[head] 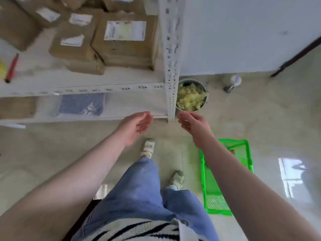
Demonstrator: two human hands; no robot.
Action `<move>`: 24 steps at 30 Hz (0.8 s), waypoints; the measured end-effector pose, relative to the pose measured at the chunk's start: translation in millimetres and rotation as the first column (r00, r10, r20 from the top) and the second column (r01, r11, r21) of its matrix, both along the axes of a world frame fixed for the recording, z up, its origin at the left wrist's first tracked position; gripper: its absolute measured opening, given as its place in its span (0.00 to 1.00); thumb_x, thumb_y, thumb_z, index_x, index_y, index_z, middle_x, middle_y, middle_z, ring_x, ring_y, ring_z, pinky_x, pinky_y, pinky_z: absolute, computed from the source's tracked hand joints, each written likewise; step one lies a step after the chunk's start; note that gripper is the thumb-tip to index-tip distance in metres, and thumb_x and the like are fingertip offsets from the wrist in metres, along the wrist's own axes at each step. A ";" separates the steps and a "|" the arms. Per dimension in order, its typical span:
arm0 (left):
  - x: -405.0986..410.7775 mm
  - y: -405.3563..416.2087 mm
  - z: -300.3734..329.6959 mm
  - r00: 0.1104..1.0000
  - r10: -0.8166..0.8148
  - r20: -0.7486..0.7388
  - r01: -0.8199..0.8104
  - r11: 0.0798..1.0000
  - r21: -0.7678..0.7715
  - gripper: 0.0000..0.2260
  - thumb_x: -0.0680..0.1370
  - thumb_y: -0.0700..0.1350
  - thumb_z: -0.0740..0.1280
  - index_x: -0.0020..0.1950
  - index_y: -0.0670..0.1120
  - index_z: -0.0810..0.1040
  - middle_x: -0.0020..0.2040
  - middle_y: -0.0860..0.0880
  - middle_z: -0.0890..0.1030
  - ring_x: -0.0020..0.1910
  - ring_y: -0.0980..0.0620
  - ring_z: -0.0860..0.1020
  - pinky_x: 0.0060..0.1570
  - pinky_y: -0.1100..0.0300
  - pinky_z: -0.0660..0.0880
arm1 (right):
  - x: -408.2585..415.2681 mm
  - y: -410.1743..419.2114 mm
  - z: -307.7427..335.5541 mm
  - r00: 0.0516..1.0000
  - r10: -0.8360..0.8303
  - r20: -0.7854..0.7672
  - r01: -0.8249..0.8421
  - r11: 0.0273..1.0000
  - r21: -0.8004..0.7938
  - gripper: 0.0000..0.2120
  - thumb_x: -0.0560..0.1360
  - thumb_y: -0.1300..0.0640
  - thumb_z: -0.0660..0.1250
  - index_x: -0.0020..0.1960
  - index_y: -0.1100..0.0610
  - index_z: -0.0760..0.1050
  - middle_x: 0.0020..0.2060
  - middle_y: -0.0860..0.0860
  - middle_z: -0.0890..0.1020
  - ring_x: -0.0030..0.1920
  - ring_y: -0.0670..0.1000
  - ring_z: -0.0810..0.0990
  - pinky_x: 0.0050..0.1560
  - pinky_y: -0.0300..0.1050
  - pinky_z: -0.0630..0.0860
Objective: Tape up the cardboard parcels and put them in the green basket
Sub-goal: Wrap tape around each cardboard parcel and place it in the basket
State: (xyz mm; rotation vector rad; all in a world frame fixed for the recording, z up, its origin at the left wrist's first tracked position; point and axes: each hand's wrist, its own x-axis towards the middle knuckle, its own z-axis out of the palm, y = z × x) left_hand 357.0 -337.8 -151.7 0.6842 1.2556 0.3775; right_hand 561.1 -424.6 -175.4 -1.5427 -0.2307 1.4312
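Looking down, head view: left hand (137, 125) and right hand (194, 126) both reach forward at frame centre, fingers loosely curved, empty. Brown cardboard parcels with white labels (125, 40) sit stacked on the white metal shelf (111, 79), upper left of frame. Green plastic basket (213, 204) lies on the pale floor (269, 129), lower right, partly behind the right forearm. Round bin of yellowish scraps (192, 95) stands beside the shelf upright. Frame blurred.

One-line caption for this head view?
Both empty hands, left and right, reach toward shelved cardboard parcels; green basket on floor.
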 end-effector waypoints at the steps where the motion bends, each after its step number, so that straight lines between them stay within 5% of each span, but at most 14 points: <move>1: -20.0 7.2 9.4 0.997 0.069 0.029 -0.070 0.997 0.015 0.08 0.82 0.43 0.60 0.54 0.47 0.80 0.50 0.50 0.83 0.50 0.54 0.81 0.54 0.59 0.73 | -16.1 20.0 11.8 0.998 0.058 0.012 -0.059 0.998 0.022 0.03 0.76 0.57 0.70 0.46 0.55 0.82 0.40 0.48 0.84 0.40 0.45 0.80 0.48 0.39 0.75; 8: -144.5 67.9 60.3 0.891 0.390 0.233 -0.425 0.896 0.129 0.07 0.81 0.44 0.63 0.53 0.48 0.81 0.47 0.53 0.85 0.48 0.57 0.83 0.47 0.63 0.76 | -159.4 147.3 86.9 0.885 0.416 0.209 -0.457 0.862 0.221 0.05 0.77 0.56 0.69 0.48 0.55 0.83 0.43 0.50 0.86 0.44 0.47 0.82 0.49 0.41 0.78; 16: -293.7 194.6 123.4 0.730 0.625 0.277 -0.679 0.709 0.191 0.04 0.80 0.43 0.65 0.51 0.47 0.80 0.47 0.52 0.83 0.46 0.57 0.81 0.47 0.65 0.76 | -320.4 295.3 147.2 0.935 0.337 0.112 -0.355 0.880 0.316 0.04 0.76 0.56 0.71 0.46 0.56 0.81 0.41 0.50 0.85 0.41 0.47 0.81 0.45 0.40 0.78; 20: -347.0 249.5 147.9 0.719 0.658 0.224 -0.695 0.695 0.188 0.02 0.79 0.43 0.68 0.48 0.46 0.80 0.44 0.51 0.82 0.44 0.56 0.80 0.51 0.64 0.77 | -379.5 355.5 155.8 0.945 0.311 0.103 -0.328 0.909 0.257 0.07 0.74 0.53 0.73 0.48 0.56 0.80 0.44 0.52 0.84 0.45 0.49 0.82 0.48 0.42 0.79; 24: -369.7 295.9 153.6 0.696 0.692 0.192 -0.716 0.686 0.127 0.04 0.80 0.42 0.68 0.53 0.43 0.76 0.46 0.49 0.79 0.40 0.57 0.77 0.43 0.67 0.78 | -416.5 402.2 149.8 0.957 0.267 0.113 -0.283 0.946 0.158 0.10 0.73 0.51 0.75 0.49 0.54 0.78 0.45 0.52 0.82 0.45 0.49 0.81 0.48 0.43 0.81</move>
